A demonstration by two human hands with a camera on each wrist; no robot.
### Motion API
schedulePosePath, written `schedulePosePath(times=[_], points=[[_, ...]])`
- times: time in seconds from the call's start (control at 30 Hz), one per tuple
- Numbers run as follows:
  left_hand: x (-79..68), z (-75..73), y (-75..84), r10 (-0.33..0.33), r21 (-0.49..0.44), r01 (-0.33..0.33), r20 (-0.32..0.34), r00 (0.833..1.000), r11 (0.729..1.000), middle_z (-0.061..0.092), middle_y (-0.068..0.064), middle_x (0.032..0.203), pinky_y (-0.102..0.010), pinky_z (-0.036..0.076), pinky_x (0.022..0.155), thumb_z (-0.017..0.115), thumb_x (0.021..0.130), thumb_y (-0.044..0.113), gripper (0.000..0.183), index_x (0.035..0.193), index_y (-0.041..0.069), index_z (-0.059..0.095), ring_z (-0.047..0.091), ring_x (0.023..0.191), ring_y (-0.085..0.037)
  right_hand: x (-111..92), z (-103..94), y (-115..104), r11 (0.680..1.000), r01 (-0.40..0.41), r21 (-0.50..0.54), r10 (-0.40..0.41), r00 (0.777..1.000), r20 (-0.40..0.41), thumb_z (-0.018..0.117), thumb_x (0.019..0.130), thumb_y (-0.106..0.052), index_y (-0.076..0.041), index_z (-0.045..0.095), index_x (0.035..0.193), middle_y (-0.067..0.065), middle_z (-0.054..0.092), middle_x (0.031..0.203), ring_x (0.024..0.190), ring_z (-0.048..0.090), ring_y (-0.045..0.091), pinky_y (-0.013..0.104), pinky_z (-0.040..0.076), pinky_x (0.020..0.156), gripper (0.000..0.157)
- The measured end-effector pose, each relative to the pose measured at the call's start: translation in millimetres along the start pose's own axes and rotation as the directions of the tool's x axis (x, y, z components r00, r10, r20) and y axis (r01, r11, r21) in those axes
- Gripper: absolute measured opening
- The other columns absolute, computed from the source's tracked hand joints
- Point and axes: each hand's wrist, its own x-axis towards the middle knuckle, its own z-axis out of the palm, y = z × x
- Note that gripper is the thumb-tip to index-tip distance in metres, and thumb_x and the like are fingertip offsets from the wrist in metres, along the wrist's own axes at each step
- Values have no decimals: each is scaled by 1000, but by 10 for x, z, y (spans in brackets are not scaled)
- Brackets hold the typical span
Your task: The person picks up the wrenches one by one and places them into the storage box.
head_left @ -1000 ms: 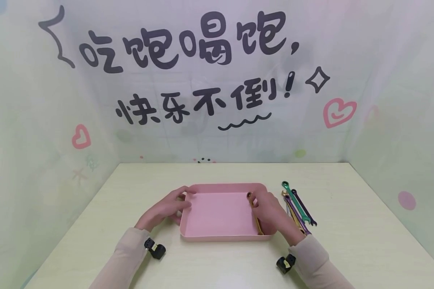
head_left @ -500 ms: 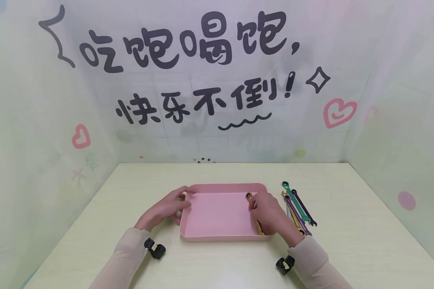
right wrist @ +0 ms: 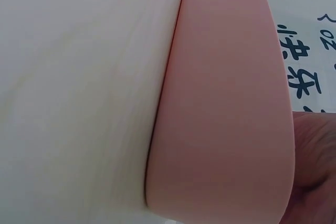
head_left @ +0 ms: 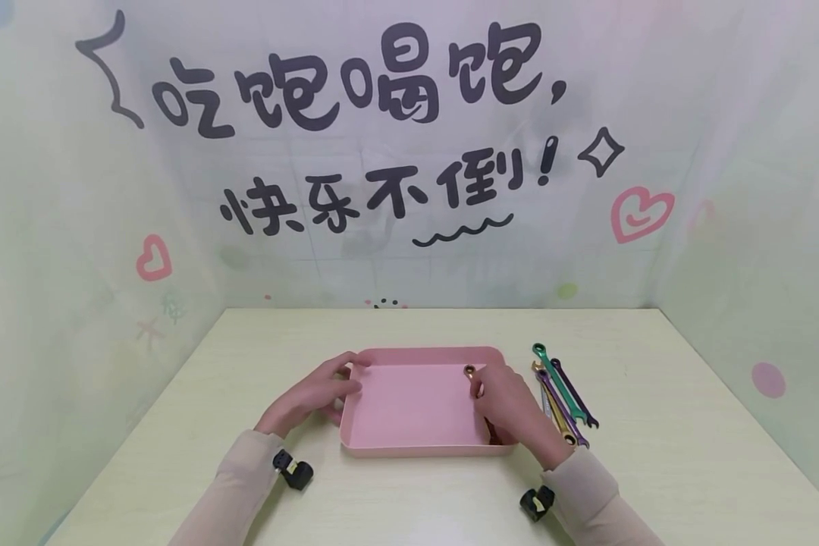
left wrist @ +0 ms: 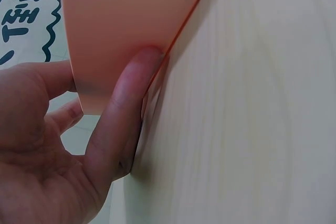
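Note:
A shallow pink tray (head_left: 412,450) sits on the table in the head view. My left hand (head_left: 317,390) grips its left side. In the left wrist view, the thumb (left wrist: 131,80) lies against the tray's outer wall (left wrist: 126,19) and other fingers reach over the rim. Inside the tray, near its right wall, my right hand (head_left: 508,398) holds a gold-coloured combination wrench (head_left: 469,371) by the shaft. The wrench's ring end shows beyond the fingers; the hand covers most of the rest. In the right wrist view, the tray wall (right wrist: 226,103) hides nearly all of that hand.
Several combination wrenches lie bunched on the table right of the tray, among them a green one (head_left: 565,383), a purple one (head_left: 575,390) and a gold one (head_left: 561,421). A printed cloth (head_left: 409,273) hangs behind the pale wooden table (head_left: 280,326).
The gold wrench has shifted slightly in my right fingers, and its lower end looks darker now. My left hand and the tray stay in place.

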Motion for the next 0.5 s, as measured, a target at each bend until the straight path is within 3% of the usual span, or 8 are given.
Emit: schedulePosePath(times=[0.5], points=[[11, -4, -3, 7, 1, -7, 6, 1000, 1000, 49, -21, 129, -39, 63, 55, 59, 100, 12, 47, 145, 19, 51, 69, 75, -24, -2, -14, -12, 999, -19, -29, 19, 1000, 7, 69, 92, 1, -6, 78, 97, 11, 74, 102, 79, 63, 20, 28, 58, 62, 12]])
